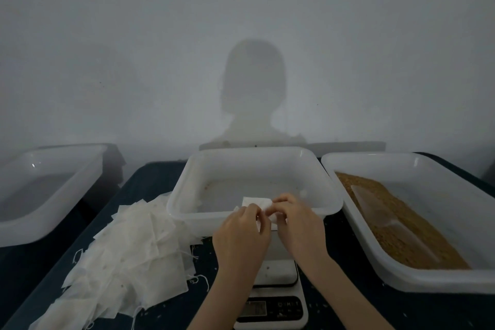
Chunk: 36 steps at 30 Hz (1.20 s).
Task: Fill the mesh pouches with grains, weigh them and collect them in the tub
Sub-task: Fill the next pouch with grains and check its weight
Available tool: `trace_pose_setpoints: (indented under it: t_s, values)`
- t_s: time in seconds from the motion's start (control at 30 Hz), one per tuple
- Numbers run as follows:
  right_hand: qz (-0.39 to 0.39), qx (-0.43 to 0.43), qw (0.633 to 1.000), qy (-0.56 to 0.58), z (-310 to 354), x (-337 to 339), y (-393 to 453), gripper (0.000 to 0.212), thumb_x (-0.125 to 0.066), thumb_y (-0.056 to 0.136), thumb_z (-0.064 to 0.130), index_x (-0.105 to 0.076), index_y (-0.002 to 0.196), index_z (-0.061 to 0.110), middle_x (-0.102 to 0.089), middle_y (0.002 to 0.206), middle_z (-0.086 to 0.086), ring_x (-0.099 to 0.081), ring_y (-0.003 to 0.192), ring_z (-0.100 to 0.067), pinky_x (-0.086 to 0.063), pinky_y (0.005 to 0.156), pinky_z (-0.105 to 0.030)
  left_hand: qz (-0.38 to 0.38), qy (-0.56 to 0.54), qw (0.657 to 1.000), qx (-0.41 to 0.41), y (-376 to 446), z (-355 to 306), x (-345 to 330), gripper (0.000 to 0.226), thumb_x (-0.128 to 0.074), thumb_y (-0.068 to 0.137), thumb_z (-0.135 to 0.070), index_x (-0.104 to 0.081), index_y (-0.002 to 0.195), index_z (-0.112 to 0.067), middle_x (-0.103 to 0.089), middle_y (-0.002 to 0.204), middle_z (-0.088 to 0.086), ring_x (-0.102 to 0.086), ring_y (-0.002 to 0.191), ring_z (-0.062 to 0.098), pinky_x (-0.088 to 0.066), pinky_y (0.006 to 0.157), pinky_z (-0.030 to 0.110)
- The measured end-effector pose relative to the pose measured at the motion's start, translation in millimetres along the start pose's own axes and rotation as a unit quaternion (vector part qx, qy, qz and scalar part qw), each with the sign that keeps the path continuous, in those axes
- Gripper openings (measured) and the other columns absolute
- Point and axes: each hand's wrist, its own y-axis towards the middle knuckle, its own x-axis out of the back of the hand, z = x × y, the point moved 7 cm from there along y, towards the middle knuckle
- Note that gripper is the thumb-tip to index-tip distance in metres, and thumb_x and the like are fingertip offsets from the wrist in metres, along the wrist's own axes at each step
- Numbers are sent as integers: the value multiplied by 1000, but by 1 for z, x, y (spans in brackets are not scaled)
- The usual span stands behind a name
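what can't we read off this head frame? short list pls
- Scale readout: head view, too small and dim; the forearms cross the platform.
- Pouch pinched between left hand and right hand: fingers cover its lower part, so open or filled is unclear.
- Left tub: cut off by the frame edge, murky inside.
- Scoop in the grains: half buried, outline vague.

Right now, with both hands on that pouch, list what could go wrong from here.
1. The left hand and right hand pinch the mesh pouch above the middle tub's front rim; if it slips, it may drop outside the tub, by the scale.
2. The loose pouch pile lies against that tub, strings trailing; a sleeve or wrist could drag pouches off.
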Motion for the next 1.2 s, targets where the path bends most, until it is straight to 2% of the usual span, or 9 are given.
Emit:
trace_pose_setpoints:
  t_s: [0.13, 0.33, 0.47, 0.6, 0.73, 0.87, 1.0, 1.1, 1.2]
  values:
    - [34, 8, 999, -26, -5, 1, -1, 30, -47, 97, 18, -71, 106, 33, -58, 116, 20, -56, 101, -3, -35, 70, -9, -32, 16, 999, -29, -1, -4, -1, 23, -81, 68, -20, -59, 61, -20, -51, 47, -9, -37, 38, 5, -26, 35, 15]
    - [110, -43, 993, 7, -14, -8, -1, 21, -50, 91, 17, -64, 76, 23, -63, 77, 7, -57, 73, -10, -34, 57, -14, -39, -60, 990, -122, -4, -16, -5, 17, -68, 82, -31, -58, 70, -23, -56, 63, -13, -43, 53, -1, -33, 47, 10]
    - [120, -71, 985, 105, -28, 1, 1, 15, -60, 81, 27, -73, 89, 27, -57, 59, 25, -56, 62, 5, -37, 51, -8, 146, -128, 970, -147, 9, 1, -24, 56, -54, 77, -63, -45, 123, -31, -47, 127, -16, -40, 108, -5, -29, 90, 12]
    - [159, -53, 973, 159, -32, 3, 5, 13, -65, 85, 20, -75, 92, 17, -69, 78, 14, -62, 78, -3, -52, 74, -24, 278, -69, 943, -167, 17, 15, -45, 101, -57, 60, -75, -16, 144, -38, -29, 147, -20, -26, 130, -2, -17, 102, 19]
    - [214, -27, 941, 261, -26, 7, 3, 24, -70, 84, 11, -71, 95, 32, -70, 93, 13, -62, 89, 4, -49, 77, -11, 333, -68, 926, -161, 19, 15, -61, 78, -64, 68, -60, -30, 136, -40, -54, 125, -17, -52, 105, 4, -36, 87, 17]
    - [231, -35, 935, 265, -30, 12, 3, 18, -61, 89, 10, -72, 101, 20, -69, 98, 8, -63, 90, 1, -50, 78, -13, 348, -108, 922, -135, 17, 11, -67, 39, -66, 75, -47, -52, 111, -39, -58, 91, -20, -56, 81, -1, -39, 62, 10]
    - [222, -45, 950, 217, -40, 18, 3, 28, -49, 98, 19, -67, 77, 20, -55, 72, 18, -54, 68, 5, -41, 64, -8, 357, -162, 914, -103, 14, 7, -70, 18, -61, 75, -39, -58, 92, -40, -62, 76, -18, -60, 72, 0, -47, 61, 19]
    - [210, -34, 956, 204, -47, 27, 4, 22, -52, 97, 22, -73, 100, 17, -59, 92, 25, -56, 84, 15, -38, 72, 0, 354, -188, 911, -96, 16, 1, -72, 12, -62, 78, -43, -61, 89, -39, -63, 75, -16, -59, 71, -3, -46, 58, 18]
    - [189, -35, 959, 210, -61, 54, 7, 21, -58, 93, 28, -72, 85, 41, -64, 102, 26, -57, 95, 13, -41, 81, -4, 350, -176, 915, -100, 20, -6, -75, 13, -62, 81, -50, -57, 93, -50, -61, 76, -24, -56, 70, -9, -40, 56, 10]
